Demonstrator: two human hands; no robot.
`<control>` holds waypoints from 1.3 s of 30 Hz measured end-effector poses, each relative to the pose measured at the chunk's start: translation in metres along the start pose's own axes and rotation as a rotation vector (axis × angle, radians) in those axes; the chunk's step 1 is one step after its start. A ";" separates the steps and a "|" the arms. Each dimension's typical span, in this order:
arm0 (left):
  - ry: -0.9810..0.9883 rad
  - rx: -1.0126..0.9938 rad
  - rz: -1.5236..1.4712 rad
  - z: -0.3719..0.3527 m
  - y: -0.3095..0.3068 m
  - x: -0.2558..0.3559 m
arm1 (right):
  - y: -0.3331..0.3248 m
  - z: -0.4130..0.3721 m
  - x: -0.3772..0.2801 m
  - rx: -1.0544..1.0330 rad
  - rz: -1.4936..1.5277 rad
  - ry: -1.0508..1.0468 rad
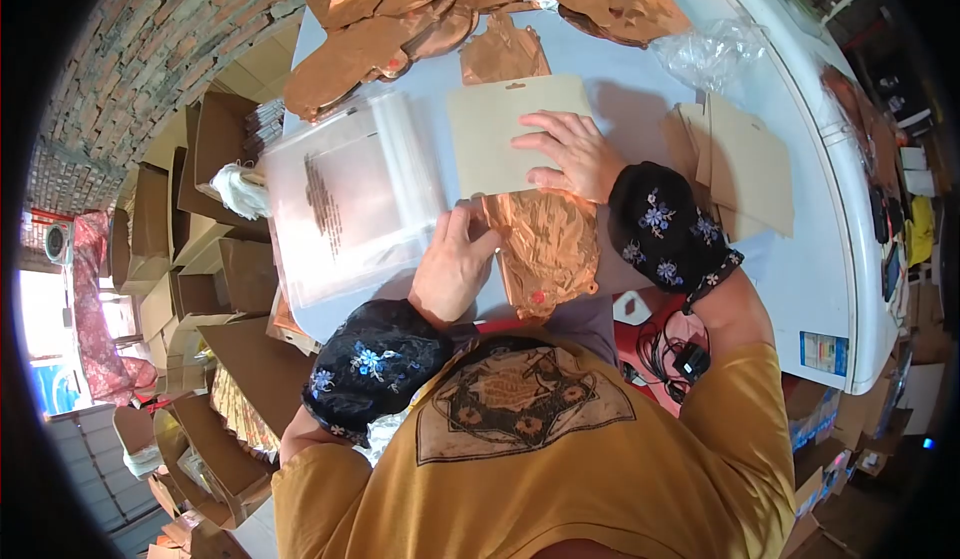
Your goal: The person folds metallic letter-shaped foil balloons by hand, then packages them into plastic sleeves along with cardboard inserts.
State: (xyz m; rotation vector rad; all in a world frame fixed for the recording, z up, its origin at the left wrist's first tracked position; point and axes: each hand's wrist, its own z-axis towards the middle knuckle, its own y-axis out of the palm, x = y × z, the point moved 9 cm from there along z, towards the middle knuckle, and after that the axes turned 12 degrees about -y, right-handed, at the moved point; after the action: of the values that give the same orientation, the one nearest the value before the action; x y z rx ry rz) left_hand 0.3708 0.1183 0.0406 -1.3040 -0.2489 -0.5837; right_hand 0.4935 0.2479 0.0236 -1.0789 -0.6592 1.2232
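A flat, crinkled copper-coloured foil balloon (545,249) lies in front of me, with a red mark near its lower end. A beige cardboard sheet (485,124) with a hang slot in its top edge covers its middle, and more foil shows beyond that edge. My right hand (575,154) rests on the card with its fingers spread. At the foil's left edge, just below the card's corner, my left hand (450,264) has its fingers curled in a pinch. A stack of clear plastic bags (350,199) lies left of the card.
More copper foil balloons (430,19) are heaped along the table's far side. Cardboard sheets (745,164) lie at the right, below a crumpled clear plastic bag (710,51). A white appliance (850,249) borders the right side. Open cardboard boxes (225,139) stand at the left.
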 end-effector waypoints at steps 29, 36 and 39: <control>0.309 0.062 0.320 0.025 0.010 0.022 | -0.004 0.002 -0.002 0.034 0.002 -0.017; 0.450 0.069 0.354 0.030 0.009 0.011 | -0.003 0.001 -0.002 0.028 0.020 -0.008; 0.430 0.084 0.387 0.035 0.005 0.014 | -0.003 0.000 -0.001 0.022 0.027 -0.007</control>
State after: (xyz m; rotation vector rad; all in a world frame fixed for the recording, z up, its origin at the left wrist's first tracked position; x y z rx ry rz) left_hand 0.3899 0.1488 0.0525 -1.0774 0.3255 -0.5000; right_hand 0.4938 0.2470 0.0262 -1.0688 -0.6374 1.2553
